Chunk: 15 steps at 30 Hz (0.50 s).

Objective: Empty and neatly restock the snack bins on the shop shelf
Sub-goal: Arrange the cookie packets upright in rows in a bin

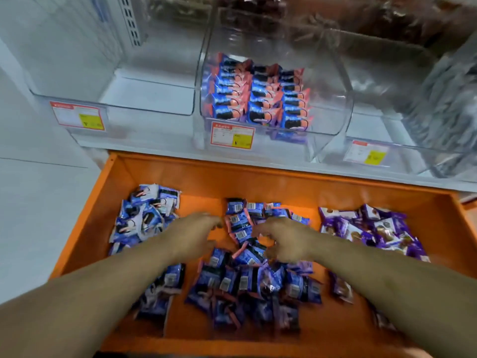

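both hands down among the loose snack packs

head view: the left hand (196, 235) and right hand (285, 240) reach into the orange tray (258, 177), fingers loosely curled over the middle pile of blue-and-pink packs (240, 226); whether either hand grips a pack i cannot tell. left of the left hand lies a heap of blue-and-white packs (144, 215). right of the right hand lies a heap of purple packs (366, 228). beyond both hands, on the white shelf, the middle clear bin (333, 73) holds neat rows of blue-and-pink packs (258, 96); the left clear bin (144, 99) sits beyond the left hand.
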Tool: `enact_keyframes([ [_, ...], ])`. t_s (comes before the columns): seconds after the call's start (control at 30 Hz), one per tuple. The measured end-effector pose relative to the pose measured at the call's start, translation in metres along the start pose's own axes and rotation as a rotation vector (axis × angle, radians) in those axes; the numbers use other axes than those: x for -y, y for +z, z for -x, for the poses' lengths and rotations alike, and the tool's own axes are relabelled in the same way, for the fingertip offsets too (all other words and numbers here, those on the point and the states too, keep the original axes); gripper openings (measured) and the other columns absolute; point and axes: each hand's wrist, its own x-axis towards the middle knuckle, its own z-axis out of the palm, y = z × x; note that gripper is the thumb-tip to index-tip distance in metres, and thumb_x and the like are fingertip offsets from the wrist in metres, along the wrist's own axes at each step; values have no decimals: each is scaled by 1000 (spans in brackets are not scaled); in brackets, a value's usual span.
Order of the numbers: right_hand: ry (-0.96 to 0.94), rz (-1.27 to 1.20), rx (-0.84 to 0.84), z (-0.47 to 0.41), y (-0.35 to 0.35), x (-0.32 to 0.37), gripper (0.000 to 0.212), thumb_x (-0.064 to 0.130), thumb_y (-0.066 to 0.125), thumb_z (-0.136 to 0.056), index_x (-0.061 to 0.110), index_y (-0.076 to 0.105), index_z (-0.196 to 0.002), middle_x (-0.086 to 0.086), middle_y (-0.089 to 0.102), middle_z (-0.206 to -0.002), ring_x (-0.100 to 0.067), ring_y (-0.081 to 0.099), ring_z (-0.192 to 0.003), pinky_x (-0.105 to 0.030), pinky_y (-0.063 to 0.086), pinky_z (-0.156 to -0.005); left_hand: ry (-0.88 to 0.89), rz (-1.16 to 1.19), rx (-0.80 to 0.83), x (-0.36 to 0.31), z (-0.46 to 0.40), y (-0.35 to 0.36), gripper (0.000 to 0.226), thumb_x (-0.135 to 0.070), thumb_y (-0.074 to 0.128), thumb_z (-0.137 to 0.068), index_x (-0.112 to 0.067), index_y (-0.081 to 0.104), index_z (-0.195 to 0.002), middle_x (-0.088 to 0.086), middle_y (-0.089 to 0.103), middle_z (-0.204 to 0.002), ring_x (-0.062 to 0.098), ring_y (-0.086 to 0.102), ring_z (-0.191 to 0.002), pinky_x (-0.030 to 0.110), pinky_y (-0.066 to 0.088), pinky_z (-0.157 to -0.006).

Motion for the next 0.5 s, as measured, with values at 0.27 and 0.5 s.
enact_keyframes([
  [0.27, -11, -175, 77, -65, 60, -17, 60, 33, 72, -99, 26, 48, -154, -5, 50, -156, -28, 56, -133, -46, 50, -107, -130, 163, 125, 32, -53, 92, 56, -45, 72, -95, -32, 55, -147, -3, 51, -151, 23, 50, -137, 42, 42, -112],
  [0.5, 10, -333, -34, -76, 64, -27, 28, 17, 82, -89, 27, 60, -104, 11, 60, -98, -16, 62, -84, -33, 53, -66, -236, 241, 125, 37, -71, 109, 52, -48, 81, -86, -28, 60, -129, -1, 60, -132, 25, 60, -117, 43, 51, -98],
])
